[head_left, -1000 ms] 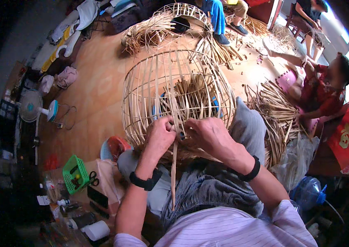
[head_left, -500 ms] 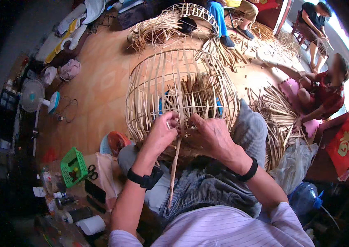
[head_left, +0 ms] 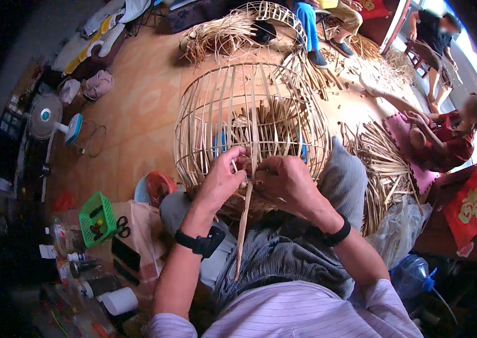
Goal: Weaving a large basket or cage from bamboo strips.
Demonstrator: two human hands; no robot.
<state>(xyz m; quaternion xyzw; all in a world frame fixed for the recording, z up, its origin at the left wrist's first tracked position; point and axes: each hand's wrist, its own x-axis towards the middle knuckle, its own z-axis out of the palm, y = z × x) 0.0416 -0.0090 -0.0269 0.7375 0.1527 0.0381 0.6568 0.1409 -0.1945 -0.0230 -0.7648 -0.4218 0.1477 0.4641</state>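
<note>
An open cage-like basket frame of pale split strips stands between my legs, with cut stalks and something blue visible through its bars. At its near side my left hand pinches a pale flat strip, which hangs down toward my lap. My right hand is closed at the same crossing, just right of it, with fingers bent on the strip. The fingertips of both hands are partly hidden among the bars.
Co-workers sit at the right and back. Beside them lie loose stalks. At left are a fan, green basket, scissors and dark phone-like slab. A water jug stands at lower right.
Both hands remain at the crossing, my left fingers slightly higher and my right hand more curled. The seated co-worker at right has raised a hand from the stalks toward the knee.
</note>
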